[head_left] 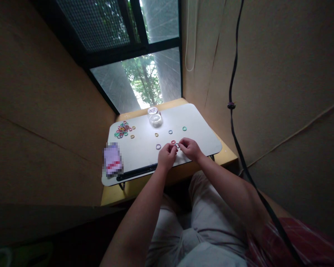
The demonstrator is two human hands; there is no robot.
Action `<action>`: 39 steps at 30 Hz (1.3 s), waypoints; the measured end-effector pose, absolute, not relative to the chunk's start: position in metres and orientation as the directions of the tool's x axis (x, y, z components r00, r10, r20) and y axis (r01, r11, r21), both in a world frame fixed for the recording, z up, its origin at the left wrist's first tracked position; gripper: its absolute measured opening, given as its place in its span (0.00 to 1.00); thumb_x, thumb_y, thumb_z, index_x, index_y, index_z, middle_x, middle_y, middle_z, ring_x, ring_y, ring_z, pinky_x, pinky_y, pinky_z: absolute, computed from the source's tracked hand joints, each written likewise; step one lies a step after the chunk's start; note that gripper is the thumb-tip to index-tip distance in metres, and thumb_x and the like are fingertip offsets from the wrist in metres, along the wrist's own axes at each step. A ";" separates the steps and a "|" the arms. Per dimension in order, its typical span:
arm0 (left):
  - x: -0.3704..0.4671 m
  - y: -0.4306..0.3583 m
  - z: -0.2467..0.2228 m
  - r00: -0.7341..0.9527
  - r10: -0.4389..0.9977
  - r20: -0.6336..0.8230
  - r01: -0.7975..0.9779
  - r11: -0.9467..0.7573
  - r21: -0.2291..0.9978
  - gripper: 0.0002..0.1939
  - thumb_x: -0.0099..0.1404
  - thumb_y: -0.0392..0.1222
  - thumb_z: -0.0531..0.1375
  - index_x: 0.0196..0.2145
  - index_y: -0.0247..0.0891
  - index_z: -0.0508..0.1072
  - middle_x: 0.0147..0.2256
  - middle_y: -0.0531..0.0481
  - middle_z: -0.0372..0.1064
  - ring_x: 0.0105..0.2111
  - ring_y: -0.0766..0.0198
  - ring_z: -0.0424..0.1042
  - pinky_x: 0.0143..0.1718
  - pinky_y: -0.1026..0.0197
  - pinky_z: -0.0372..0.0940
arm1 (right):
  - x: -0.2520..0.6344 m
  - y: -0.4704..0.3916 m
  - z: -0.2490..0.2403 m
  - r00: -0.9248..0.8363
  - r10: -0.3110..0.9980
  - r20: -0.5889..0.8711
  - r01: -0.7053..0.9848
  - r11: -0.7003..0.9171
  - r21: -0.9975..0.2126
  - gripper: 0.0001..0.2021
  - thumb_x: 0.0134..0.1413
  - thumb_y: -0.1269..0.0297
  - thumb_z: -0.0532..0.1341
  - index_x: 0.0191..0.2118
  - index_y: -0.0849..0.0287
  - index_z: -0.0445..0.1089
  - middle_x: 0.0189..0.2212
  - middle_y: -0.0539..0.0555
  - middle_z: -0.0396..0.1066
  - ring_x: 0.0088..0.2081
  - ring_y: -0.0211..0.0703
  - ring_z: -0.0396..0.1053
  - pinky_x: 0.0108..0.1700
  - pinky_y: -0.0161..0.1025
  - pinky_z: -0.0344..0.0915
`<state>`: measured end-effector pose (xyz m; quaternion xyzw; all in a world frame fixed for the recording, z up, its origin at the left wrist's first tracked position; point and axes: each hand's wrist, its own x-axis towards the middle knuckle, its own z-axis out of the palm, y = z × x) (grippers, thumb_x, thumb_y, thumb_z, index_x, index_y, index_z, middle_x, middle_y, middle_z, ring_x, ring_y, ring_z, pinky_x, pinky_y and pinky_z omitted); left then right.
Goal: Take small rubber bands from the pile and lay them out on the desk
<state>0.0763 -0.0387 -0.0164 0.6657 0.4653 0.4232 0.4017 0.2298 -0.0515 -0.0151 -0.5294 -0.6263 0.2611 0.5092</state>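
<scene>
Over the front right part of the white table (144, 155), my left hand (167, 155) and my right hand (190, 148) meet, fingers pinched. Between their fingertips they hold a small dark ring (177, 145). A red ring (173, 142) lies just behind the fingertips. To the left of my left hand is a purple ring (158, 147). Farther back lie a yellow ring (156, 135), a blue ring (170, 132) and a green ring (184, 128), spaced apart. A pile of coloured rings (123, 129) sits at the back left.
Two clear round containers (156, 119) stand at the table's back edge. A blurred purple item (113, 159) lies at the left edge. A black bar (137, 172) runs along the front edge. A black cable (235, 141) hangs at the right.
</scene>
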 end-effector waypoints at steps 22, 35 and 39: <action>0.078 -0.043 -0.014 0.251 0.935 0.249 0.107 -0.283 0.953 0.16 0.57 0.42 0.63 0.43 0.38 0.71 0.46 0.40 0.73 0.34 0.63 0.75 0.31 0.63 0.68 | 0.229 -0.053 -0.014 0.087 0.923 0.376 0.404 0.312 -0.860 0.07 0.51 0.63 0.58 0.25 0.58 0.66 0.22 0.49 0.66 0.25 0.37 0.62 0.30 0.36 0.59; 0.077 -0.041 -0.021 0.224 0.939 0.262 0.182 -0.305 0.935 0.14 0.59 0.40 0.62 0.43 0.38 0.70 0.38 0.45 0.75 0.31 0.67 0.73 0.31 0.65 0.67 | 0.228 -0.053 -0.015 0.092 0.922 0.376 0.396 0.313 -0.863 0.07 0.49 0.64 0.58 0.24 0.59 0.65 0.21 0.48 0.64 0.24 0.35 0.61 0.29 0.34 0.58; 0.077 -0.040 -0.022 0.226 0.937 0.267 0.207 -0.313 0.927 0.13 0.58 0.39 0.61 0.43 0.38 0.70 0.34 0.47 0.75 0.28 0.67 0.72 0.29 0.65 0.67 | 0.228 -0.053 -0.016 0.085 0.923 0.375 0.386 0.316 -0.867 0.07 0.49 0.64 0.59 0.24 0.59 0.65 0.21 0.47 0.64 0.24 0.36 0.60 0.28 0.34 0.58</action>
